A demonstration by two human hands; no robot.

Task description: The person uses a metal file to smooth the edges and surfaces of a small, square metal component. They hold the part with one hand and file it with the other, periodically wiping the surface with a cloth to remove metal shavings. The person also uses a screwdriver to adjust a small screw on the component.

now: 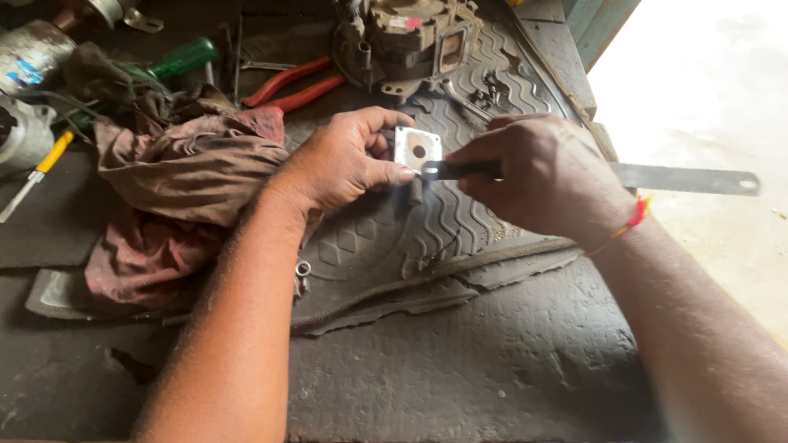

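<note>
Near the middle of the frame, the left hand (345, 160) pinches a small square metal plate (416, 148) with a round hole in it, thumb on the lower edge and fingers curled behind the far side, so the plate stands upright above the ribbed rubber mat (460, 230). The right hand (546, 176) is closed in a fist around a long flat steel blade (685, 179), which looks like a hacksaw blade; its free end sticks out toward the right edge of the frame, and its working end meets the plate's lower right edge.

As I read it, the step in hand is scraping or filing the plate's edge clean. A next stroke would call for a steady pinch on the plate and the blade kept flat against the edge, since the left thumb sits right beside the contact point.

To the left lies a crumpled reddish-brown rag (180, 172). Above it, red-handled pliers (291, 86) and a green-handled screwdriver (185, 57) rest on the mat. At the top centre sits a grimy cast engine part (410, 37).
</note>
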